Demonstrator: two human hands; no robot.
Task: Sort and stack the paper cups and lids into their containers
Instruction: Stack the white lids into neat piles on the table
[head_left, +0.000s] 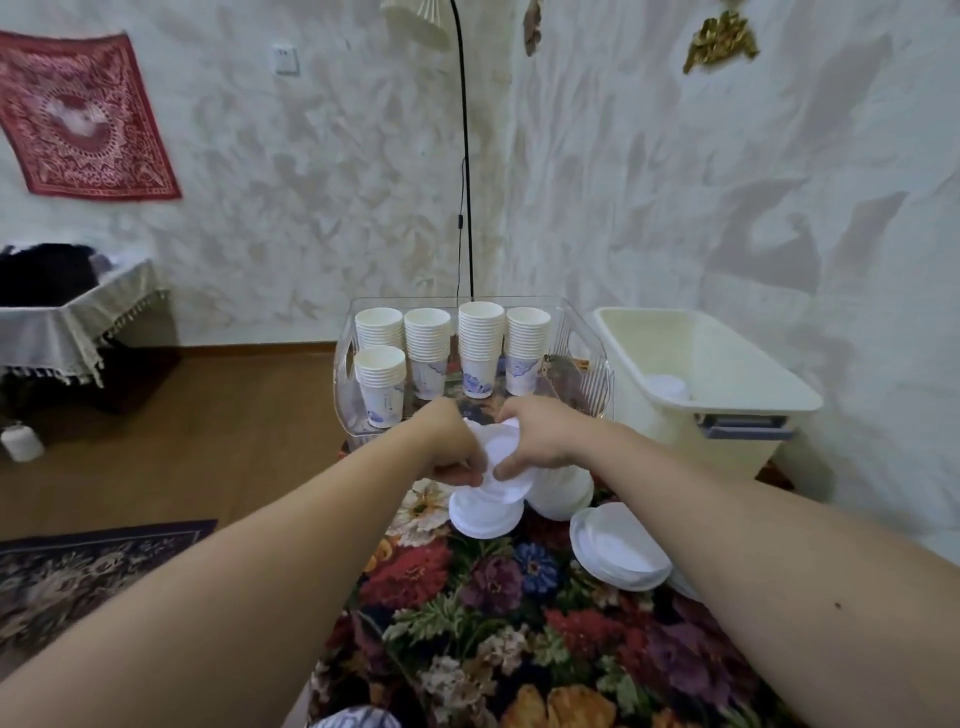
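Both hands meet over the flowered table. My left hand (448, 447) and my right hand (540, 439) pinch a small bunch of white plastic lids (506, 470) between them, just above the cloth. More lids lie below and beside: a stack (485, 514) under the hands, another stack (563, 493) to the right, and a tilted pile (618, 548) further right. Behind the hands stands a clear plastic bin (589, 364) holding several stacks of white paper cups (480, 348). A cream tub (727, 374) at the right holds a few lids (667, 387).
The table wears a dark floral cloth (493, 623). A black floor lamp pole (466, 156) rises behind the clear bin. At the left are a cloth-covered side table (67, 317), a white bottle (22, 441) on the wooden floor and a patterned rug (83, 571).
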